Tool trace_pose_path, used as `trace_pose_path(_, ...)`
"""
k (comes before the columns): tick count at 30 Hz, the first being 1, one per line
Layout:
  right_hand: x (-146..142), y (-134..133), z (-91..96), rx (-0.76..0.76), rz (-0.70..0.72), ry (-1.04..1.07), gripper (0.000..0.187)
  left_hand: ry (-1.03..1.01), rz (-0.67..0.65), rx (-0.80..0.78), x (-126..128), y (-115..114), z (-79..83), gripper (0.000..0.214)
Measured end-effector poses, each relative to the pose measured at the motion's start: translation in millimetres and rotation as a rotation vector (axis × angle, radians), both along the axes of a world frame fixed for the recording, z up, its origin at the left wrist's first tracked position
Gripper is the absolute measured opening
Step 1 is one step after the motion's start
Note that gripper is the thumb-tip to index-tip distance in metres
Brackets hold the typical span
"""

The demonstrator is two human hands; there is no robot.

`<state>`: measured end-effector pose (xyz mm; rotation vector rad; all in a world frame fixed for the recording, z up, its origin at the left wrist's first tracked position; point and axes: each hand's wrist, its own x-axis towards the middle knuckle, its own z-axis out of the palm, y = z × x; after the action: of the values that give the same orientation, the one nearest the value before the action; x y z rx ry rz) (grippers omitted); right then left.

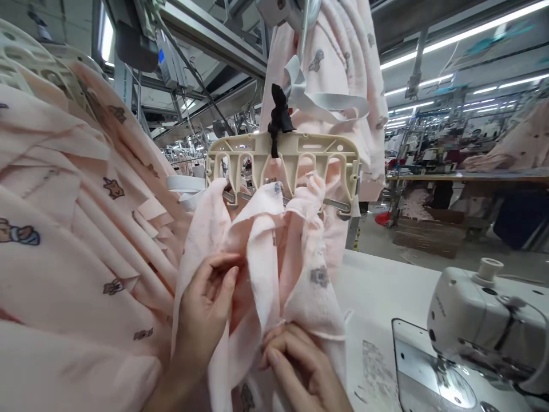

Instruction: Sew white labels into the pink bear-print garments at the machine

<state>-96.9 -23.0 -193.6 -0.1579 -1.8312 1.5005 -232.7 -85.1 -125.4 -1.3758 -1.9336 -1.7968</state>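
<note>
Head view: right hand [300, 363] is pinching pale-pink printed cloth [315, 303], left hand [201, 306] is curving with its grip parted, and uneven tugging would be risking slippage from the cream plastic hanger [297, 150].

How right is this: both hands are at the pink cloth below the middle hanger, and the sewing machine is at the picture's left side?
Not fully: the head view shows the sewing machine at the picture's right side, not left. The left hand and right hand are indeed at the pink cloth below the middle hanger.
</note>
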Motion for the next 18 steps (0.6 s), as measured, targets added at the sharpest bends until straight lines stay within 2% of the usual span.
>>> trace_pose_path(2, 6, 6, 0.0, -0.192, 0.064, -0.004, 0.030, 0.162, 0.222, 0.039, -26, 12, -18.0, 0.037)
trace_pose_path(4, 11, 8, -1.4, -0.510, 0.202, 0.017, 0.027, 0.290, 0.363, -0.081, -46, 23, -33.4, 0.051)
trace_pose_path(5, 13, 9, -2.8, -0.677, 0.271, 0.053, 0.027, 0.323, 0.388, -0.161, -53, 27, -39.1, 0.051)
trace_pose_path(7, 15, 10, -6.3, -0.923, 0.359, 0.141, 0.029, 0.336, 0.340, -0.294, -62, 33, -45.2, 0.037)
trace_pose_path(9, 18, 12, -10.0, -0.981, 0.368, 0.170, 0.029, 0.331, 0.266, -0.349, -64, 35, -44.6, 0.021)
trace_pose_path(11, 17, 12, -12.6, -0.849, 0.311, 0.090, 0.031, 0.340, 0.271, -0.304, -63, 35, -39.9, 0.018)
trace_pose_path(12, 14, 12, -13.1, -0.703, 0.248, 0.023, 0.032, 0.348, 0.295, -0.254, -61, 35, -37.4, 0.019)
trace_pose_path(13, 10, 11, -13.1, -0.508, 0.154, -0.056, 0.033, 0.357, 0.316, -0.199, -59, 35, -35.5, 0.022)
trace_pose_path(16, -14, 4, -11.2, 0.184, -0.247, -0.311, 0.033, 0.392, 0.330, -0.105, -55, 39, -35.4, 0.027)
trace_pose_path(18, -33, 1, -10.3, 0.431, -0.427, -0.396, 0.028, 0.417, 0.320, -0.113, -55, 44, -39.6, 0.032)
